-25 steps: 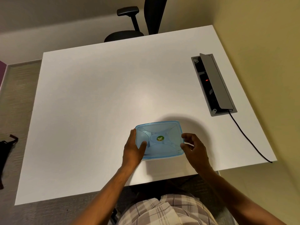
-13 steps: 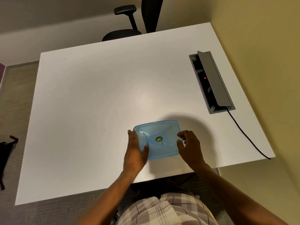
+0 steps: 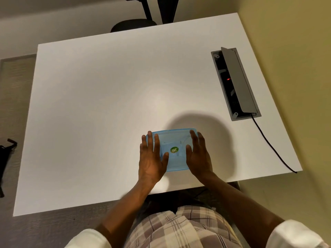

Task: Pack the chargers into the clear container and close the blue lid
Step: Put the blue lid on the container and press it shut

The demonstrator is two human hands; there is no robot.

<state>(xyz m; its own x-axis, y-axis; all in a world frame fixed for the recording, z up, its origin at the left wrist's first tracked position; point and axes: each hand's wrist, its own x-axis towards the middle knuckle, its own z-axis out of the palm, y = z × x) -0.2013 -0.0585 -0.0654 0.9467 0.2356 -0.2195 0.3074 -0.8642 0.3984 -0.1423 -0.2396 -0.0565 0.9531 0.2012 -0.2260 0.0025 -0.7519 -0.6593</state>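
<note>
A blue translucent lid with a green round sticker covers the clear container near the front edge of the white table. My left hand lies flat on the lid's left part, fingers spread. Flat on the lid's right part rests my right hand, fingers pointing away from me. Both palms press down on the lid. The container's walls are mostly hidden under the lid and my hands. No chargers can be made out.
A grey power socket box with its flap raised sits in the table's right side; a black cable runs from it over the front right edge. A black office chair stands behind the table. A black object lies on the floor left.
Both hands moved from gripping the lid's sides to lying flat on top of it. The lid now sits level on the container.
</note>
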